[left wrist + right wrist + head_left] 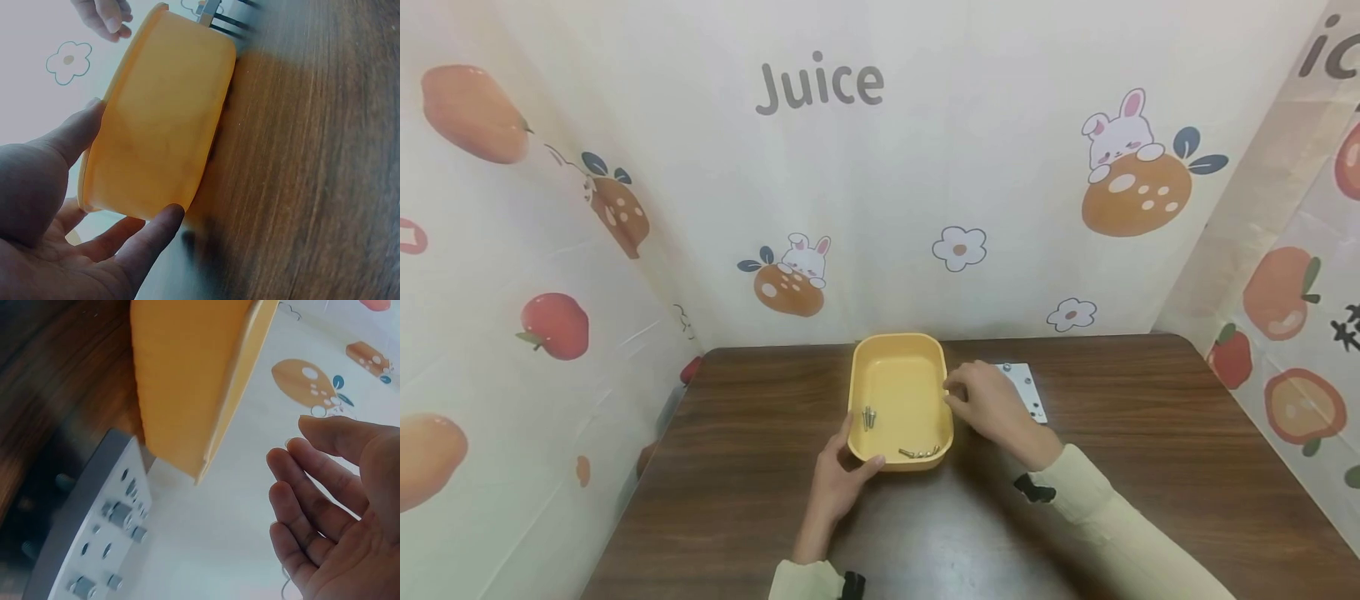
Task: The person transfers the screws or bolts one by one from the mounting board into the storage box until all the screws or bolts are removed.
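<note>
A yellow plastic tray (pixel 898 379) sits on the table. Several metal screws (pixel 868 418) lie at its left side, and more short screws (pixel 919 454) lie along its near end. My left hand (pixel 838 475) grips the tray's near left corner, thumb at the rim and fingers round the side. Beside the tray's right rim is my right hand (pixel 992 404), its fingers loosely bent with nothing seen between them in the right wrist view. Just past that hand, a light plate (pixel 1024 392) with holes and metal bolts (pixel 120 515) shows, partly covered by the hand.
The dark wood-grain table (pixel 760 492) extends around the tray on both sides. A pale printed curtain (pixel 880 183) with fruit and rabbits hangs at the table's back edge and along both sides.
</note>
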### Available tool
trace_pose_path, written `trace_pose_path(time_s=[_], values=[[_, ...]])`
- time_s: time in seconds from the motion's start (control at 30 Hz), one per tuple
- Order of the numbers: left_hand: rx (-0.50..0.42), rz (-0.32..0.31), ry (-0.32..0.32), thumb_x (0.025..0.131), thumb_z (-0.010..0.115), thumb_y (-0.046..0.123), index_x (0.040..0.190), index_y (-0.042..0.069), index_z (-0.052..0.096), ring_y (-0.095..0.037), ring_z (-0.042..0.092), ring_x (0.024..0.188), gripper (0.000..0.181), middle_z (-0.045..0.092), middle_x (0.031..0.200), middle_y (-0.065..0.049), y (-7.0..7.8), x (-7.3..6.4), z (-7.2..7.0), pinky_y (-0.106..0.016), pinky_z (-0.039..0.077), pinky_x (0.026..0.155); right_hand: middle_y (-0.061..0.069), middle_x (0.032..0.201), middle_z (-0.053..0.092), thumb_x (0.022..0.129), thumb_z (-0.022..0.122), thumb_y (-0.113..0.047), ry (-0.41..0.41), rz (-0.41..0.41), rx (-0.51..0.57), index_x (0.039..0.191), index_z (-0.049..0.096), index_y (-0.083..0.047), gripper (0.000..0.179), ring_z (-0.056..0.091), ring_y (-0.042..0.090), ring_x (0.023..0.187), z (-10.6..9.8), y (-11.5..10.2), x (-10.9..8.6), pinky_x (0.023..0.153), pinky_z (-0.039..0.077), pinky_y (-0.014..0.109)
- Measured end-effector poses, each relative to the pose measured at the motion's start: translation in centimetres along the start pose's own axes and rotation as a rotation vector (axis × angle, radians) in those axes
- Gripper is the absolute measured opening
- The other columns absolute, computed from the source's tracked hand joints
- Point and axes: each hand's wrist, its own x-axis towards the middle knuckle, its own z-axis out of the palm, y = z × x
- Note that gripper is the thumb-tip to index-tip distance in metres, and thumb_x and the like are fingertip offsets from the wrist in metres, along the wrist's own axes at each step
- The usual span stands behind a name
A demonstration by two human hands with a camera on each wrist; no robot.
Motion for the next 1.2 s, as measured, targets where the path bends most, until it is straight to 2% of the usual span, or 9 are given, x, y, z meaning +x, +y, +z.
trace_pose_path(time_s=[0.1, 0.2, 0.23, 0.33, 0.43, 0.5, 0.67, 0.9, 1.2], values=[[0.005, -0.007, -0.002, 0.085, 0.09, 0.024, 0.164, 0.013, 0.04, -0.048, 0.046, 0.145, 0.094, 0.048, 0.157, -0.028, 0.0, 0.0, -0.1, -0.065, 0.035, 0.119, 0.006, 0.09, 0.076, 0.086, 0.084, -0.01, -0.002, 0.026, 0.017, 0.094, 0.082, -0.005, 0.009, 0.067, 0.027, 0.086, -0.2, 0.4, -0.4, 0.08, 0.057, 0.046], [0.009, -0.016, -0.003, 0.085, 0.089, 0.024, 0.164, 0.014, 0.04, -0.048, 0.045, 0.146, 0.094, 0.047, 0.159, -0.028, 0.1, 0.0, -0.1, -0.065, 0.035, 0.119, 0.007, 0.098, 0.08, 0.087, 0.084, -0.011, 0.001, 0.042, 0.02, 0.093, 0.082, -0.008, 0.008, 0.072, 0.033, 0.1, -0.4, 0.8, -0.7, 0.094, 0.056, 0.054], [0.009, -0.017, -0.004, 0.085, 0.089, 0.025, 0.164, 0.014, 0.04, -0.048, 0.045, 0.146, 0.094, 0.046, 0.159, -0.028, 0.1, 0.0, -0.1, -0.065, 0.035, 0.119, 0.007, 0.099, 0.08, 0.086, 0.085, -0.011, 0.006, 0.048, 0.025, 0.093, 0.082, -0.008, 0.008, 0.072, 0.035, 0.101, -0.5, 0.9, -0.8, 0.095, 0.056, 0.054], [0.007, -0.015, -0.004, 0.086, 0.089, 0.023, 0.164, 0.014, 0.039, -0.048, 0.044, 0.146, 0.093, 0.046, 0.159, -0.028, 0.2, 0.1, 0.0, -0.066, 0.035, 0.119, 0.008, 0.098, 0.08, 0.085, 0.085, -0.007, 0.038, 0.048, 0.027, 0.093, 0.082, -0.007, 0.009, 0.072, 0.035, 0.1, -0.7, 1.5, -1.1, 0.093, 0.057, 0.054], [0.009, -0.018, -0.005, 0.086, 0.089, 0.023, 0.164, 0.014, 0.039, -0.048, 0.044, 0.147, 0.093, 0.045, 0.16, -0.028, 0.2, 0.1, 0.0, -0.065, 0.035, 0.119, 0.008, 0.094, 0.079, 0.084, 0.085, -0.004, 0.061, 0.049, 0.027, 0.094, 0.081, -0.005, 0.011, 0.071, 0.033, 0.09, -0.9, 2.1, -1.5, 0.081, 0.058, 0.05], [0.007, -0.018, -0.005, 0.086, 0.089, 0.022, 0.164, 0.013, 0.039, -0.048, 0.044, 0.147, 0.093, 0.044, 0.16, -0.028, 0.2, 0.1, 0.0, -0.065, 0.035, 0.119, 0.01, 0.095, 0.078, 0.084, 0.084, -0.003, 0.069, 0.053, 0.024, 0.095, 0.08, -0.003, 0.011, 0.071, 0.033, 0.089, -1.1, 2.5, -1.8, 0.08, 0.059, 0.05], [0.001, -0.017, -0.004, 0.086, 0.089, 0.021, 0.164, 0.012, 0.039, -0.048, 0.045, 0.146, 0.093, 0.044, 0.16, -0.028, 0.2, 0.1, 0.0, -0.064, 0.035, 0.119, 0.014, 0.099, 0.078, 0.087, 0.081, -0.003, 0.056, 0.096, 0.037, 0.098, 0.08, -0.001, 0.011, 0.071, 0.034, 0.091, -1.2, 3.4, -2.5, 0.082, 0.059, 0.051], [-0.006, -0.009, -0.003, 0.085, 0.089, 0.022, 0.164, 0.011, 0.04, -0.049, 0.046, 0.145, 0.093, 0.045, 0.159, -0.029, 0.1, 0.2, 0.0, -0.064, 0.035, 0.119, 0.019, 0.108, 0.078, 0.088, 0.082, -0.004, 0.029, 0.182, 0.057, 0.105, 0.079, 0.001, 0.018, 0.07, 0.039, 0.105, -1.6, 4.3, -3.3, 0.094, 0.057, 0.058], [-0.003, -0.016, 0.004, 0.085, 0.09, 0.022, 0.164, 0.012, 0.04, -0.048, 0.048, 0.144, 0.094, 0.047, 0.158, -0.028, 0.1, 0.1, 0.1, -0.064, 0.036, 0.119, 0.02, 0.109, 0.076, 0.089, 0.081, -0.004, 0.027, 0.233, 0.066, 0.106, 0.079, 0.001, 0.018, 0.068, 0.037, 0.101, -1.9, 5.5, -4.5, 0.089, 0.057, 0.058]])
